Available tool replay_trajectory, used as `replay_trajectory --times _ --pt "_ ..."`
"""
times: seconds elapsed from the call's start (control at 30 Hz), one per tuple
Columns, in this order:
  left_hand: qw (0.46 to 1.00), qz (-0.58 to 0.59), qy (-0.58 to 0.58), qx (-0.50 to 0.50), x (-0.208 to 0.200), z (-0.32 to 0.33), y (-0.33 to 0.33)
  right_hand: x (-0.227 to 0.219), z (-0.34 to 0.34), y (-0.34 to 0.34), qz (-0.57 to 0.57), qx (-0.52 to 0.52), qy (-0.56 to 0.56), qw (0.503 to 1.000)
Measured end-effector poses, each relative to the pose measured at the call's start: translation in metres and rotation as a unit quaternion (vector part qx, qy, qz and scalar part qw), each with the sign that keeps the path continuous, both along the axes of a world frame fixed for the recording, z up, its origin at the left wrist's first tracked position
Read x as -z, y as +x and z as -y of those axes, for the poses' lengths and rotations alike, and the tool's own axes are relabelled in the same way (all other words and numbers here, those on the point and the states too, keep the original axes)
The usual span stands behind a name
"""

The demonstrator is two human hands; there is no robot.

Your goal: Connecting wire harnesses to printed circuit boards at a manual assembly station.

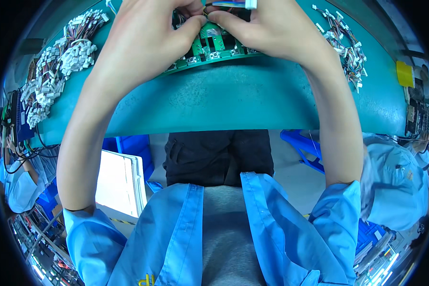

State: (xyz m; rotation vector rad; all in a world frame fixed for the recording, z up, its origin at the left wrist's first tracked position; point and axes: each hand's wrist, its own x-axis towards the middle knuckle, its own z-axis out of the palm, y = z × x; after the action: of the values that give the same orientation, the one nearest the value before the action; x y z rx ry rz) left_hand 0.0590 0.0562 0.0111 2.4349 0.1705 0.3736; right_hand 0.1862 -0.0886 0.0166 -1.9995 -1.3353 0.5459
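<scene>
A green circuit board (213, 44) lies on the table at the top middle, partly hidden under my hands. Over it, the thumbs of my left hand (159, 31) and my right hand (271, 31) almost meet. Thin coloured wires of a wire harness (226, 4) run between the fingers of both hands, which are closed in a pinch on it. Its white connector (250, 4) sticks out above my right hand. The picture's upper edge cuts off some fingers, and where the wires end on the board cannot be seen.
Bundled wire harnesses with white connectors (76, 56) pile up on the green table (200, 102) at left; more harnesses (350, 57) lie at right. Co-workers in blue sit on either side, one sleeve (398, 186) close by at right. Blue stools (302, 148) stand below the table.
</scene>
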Motion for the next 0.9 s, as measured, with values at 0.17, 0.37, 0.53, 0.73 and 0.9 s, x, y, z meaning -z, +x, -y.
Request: replay_trajectory --times 0.17,0.37,0.53,0.73,0.9 --pt "0.999 0.006 0.048 -0.001 -0.009 -0.002 -0.007 0.013 -0.004 0.019 -0.021 -0.011 -0.022 0.999" --pt "0.957 0.160 0.236 0.045 0.018 0.000 -0.038 0.017 0.006 0.037 -0.123 0.049 -0.083 0.988" --pt "0.908 0.125 0.397 0.047 0.013 0.016 -0.046 0.014 -0.001 0.039 -0.077 0.042 -0.090 0.992" --pt "0.905 0.030 0.423 0.031 0.010 0.025 -0.036 0.023 0.007 0.037 0.071 0.057 -0.017 0.996" --pt "0.908 -0.004 0.416 0.048 0.005 0.028 -0.033 0.003 0.026 0.029 0.164 0.086 0.018 0.982"
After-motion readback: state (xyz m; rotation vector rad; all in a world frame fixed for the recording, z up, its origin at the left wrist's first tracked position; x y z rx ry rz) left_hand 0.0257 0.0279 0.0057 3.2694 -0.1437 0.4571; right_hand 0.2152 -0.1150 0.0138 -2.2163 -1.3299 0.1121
